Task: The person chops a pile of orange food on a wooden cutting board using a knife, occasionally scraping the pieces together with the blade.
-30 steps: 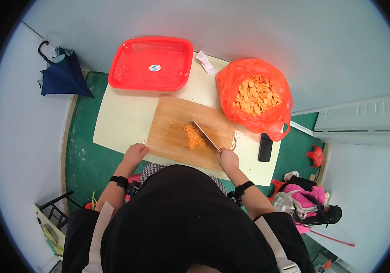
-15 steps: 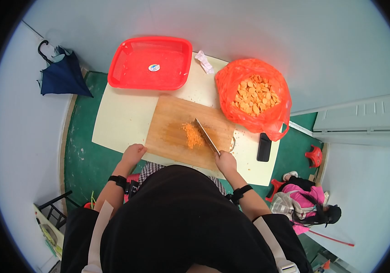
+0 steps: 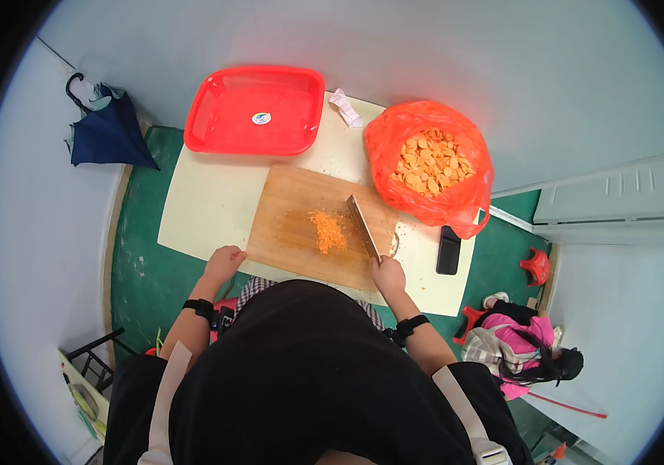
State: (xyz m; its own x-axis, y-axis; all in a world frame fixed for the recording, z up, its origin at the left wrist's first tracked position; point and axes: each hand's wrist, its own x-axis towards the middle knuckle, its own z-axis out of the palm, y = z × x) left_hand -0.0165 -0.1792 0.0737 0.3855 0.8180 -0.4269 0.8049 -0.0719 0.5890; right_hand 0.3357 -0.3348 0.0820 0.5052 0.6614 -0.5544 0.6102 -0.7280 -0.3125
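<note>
My right hand (image 3: 388, 276) is closed around the handle of a kitchen knife (image 3: 363, 227). The blade is tilted over the right part of a wooden cutting board (image 3: 289, 198), just right of a small pile of finely chopped orange vegetable (image 3: 329, 232), apart from it. At the board's near left corner is my left hand (image 3: 225, 262), its fingers curled in. They seem to touch the corner or lie right beside it, with nothing visible in them.
On the pale table (image 3: 212, 186) are a red plastic basin (image 3: 293, 136), crumpled tissue (image 3: 346, 108), a red bag (image 3: 382, 147) of orange slices (image 3: 431, 163) and a phone (image 3: 448, 250). A navy umbrella (image 3: 111, 136) leans at the left wall. A person in pink (image 3: 514, 341) sits at lower right.
The knife has moved to the right, away from the chopped pile, and its blade has turned more steeply. My left hand has stayed near the board's corner.
</note>
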